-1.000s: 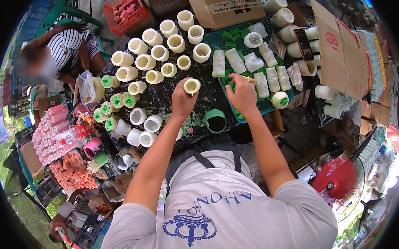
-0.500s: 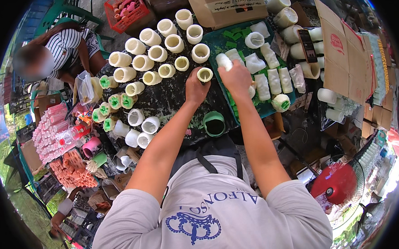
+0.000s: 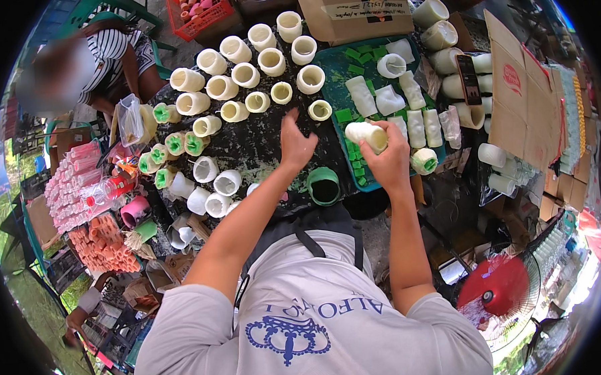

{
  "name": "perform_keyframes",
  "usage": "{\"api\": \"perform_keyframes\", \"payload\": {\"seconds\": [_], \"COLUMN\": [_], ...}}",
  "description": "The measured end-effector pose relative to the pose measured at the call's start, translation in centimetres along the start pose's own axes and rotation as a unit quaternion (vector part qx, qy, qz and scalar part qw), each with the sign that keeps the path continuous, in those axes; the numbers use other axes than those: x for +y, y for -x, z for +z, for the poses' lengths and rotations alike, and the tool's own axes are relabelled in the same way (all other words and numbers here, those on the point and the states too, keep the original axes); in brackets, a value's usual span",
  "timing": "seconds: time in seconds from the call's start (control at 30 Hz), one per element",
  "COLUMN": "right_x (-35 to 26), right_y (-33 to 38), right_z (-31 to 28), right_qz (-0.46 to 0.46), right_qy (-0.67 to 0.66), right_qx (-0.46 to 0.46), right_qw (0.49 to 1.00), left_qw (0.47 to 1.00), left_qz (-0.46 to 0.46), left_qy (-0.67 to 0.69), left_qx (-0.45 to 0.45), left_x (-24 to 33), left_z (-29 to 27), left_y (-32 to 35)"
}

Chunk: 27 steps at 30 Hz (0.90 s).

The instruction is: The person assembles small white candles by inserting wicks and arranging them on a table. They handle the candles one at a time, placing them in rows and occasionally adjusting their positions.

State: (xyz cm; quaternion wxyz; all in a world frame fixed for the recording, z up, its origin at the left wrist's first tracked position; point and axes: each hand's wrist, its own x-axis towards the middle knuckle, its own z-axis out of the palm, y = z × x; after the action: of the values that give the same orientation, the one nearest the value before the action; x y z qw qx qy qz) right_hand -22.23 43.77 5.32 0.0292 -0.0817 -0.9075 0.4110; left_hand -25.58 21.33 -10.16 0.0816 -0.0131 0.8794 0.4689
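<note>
My right hand [image 3: 390, 158] is closed around a bumpy white hollow wax cylinder [image 3: 367, 137], tilted so its open end shows, over the left side of a green tray [image 3: 328, 64]. My left hand [image 3: 297, 144] hovers over the dark table [image 3: 262, 143], fingers apart and holding nothing. Just beyond it stands a small cream wax cup [image 3: 320, 110], at the near right end of several rows of similar hollow cups [image 3: 245, 75]. White wax pieces [image 3: 415, 129] and green chunks [image 3: 356, 159] lie in the tray. A dark green cup [image 3: 323, 186] sits at the table's near edge.
White cups [image 3: 228, 182] and green-filled wax cylinders [image 3: 174, 143] stand at the left, beside pink candles [image 3: 79, 180]. A phone [image 3: 469, 79] leans among large cylinders at the right, near a cardboard sheet [image 3: 521, 87] and a red fan [image 3: 499, 283]. Another person [image 3: 110, 58] sits at far left.
My left hand has let go of the small cream cup, which now stands on the table, and has drawn nearer. My right hand has moved nearer and right with a white wax cylinder.
</note>
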Motion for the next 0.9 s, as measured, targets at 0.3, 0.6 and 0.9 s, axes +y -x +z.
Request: {"api": "perform_keyframes", "payload": {"seconds": [0.3, 0.6, 0.9], "right_x": [-6.0, 8.0, 8.0], "right_y": [-0.4, -7.9, -8.9], "right_z": [4.8, 2.4, 7.7], "right_qz": [0.014, 0.046, 0.099], "right_qy": [-0.227, 0.218, 0.408], "right_qx": [-0.210, 0.037, -0.071], "right_qw": [0.951, 0.974, 0.905], "left_qw": [0.992, 0.989, 0.989], "left_qz": [0.079, 0.065, 0.050], "left_qy": [0.094, 0.078, 0.078], "left_qx": [0.001, 0.107, 0.117], "left_x": [4.6, 0.7, -3.3], "left_z": [-6.9, -3.9, -1.2], "left_y": [5.1, 0.2, -0.7]}}
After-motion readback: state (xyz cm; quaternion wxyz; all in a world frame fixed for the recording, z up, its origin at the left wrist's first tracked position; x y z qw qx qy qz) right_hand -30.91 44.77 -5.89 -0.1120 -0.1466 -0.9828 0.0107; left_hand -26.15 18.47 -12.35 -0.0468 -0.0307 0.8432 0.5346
